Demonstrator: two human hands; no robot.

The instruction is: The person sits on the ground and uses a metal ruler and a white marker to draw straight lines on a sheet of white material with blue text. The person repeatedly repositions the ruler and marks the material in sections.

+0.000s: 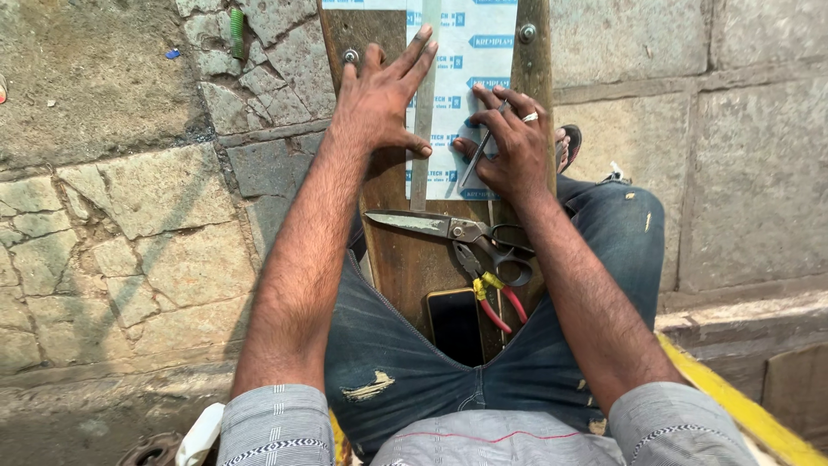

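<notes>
A white sheet (466, 52) with small blue marks lies on a brown wooden board (405, 259). The board rests along the person's lap and reaches out over the stone ground. A long metal ruler (424, 121) lies straight down the sheet, from the far end toward the person.

The left hand (379, 99) lies flat on top, with its fingers spread wide. It presses down on the ruler and on the board beside it. The thumb touches the ruler's edge.

The right hand (513, 142) is on the sheet, just to the right of the ruler. Its fingers are curled close around a thin metal tool (477, 155), and the tool's tip points down at the sheet. There is a ring on one finger.

Nearer to the person, big metal scissors (457, 229) lie across the board, blades to the left. Just beside them are pliers (487, 293) with red and yellow handles. A dark phone (455, 324) lies flat on the board next to the pliers, between the person's legs.

The person wears torn blue jeans (388, 354) and a grey shirt. A foot in a sandal (567, 145) peeks out past the board on the right. The ground is made of cracked grey stone slabs (112, 224). A small green thing (237, 33) lies on the stones at the top left. A yellow edge (733, 401) runs along the bottom right.
</notes>
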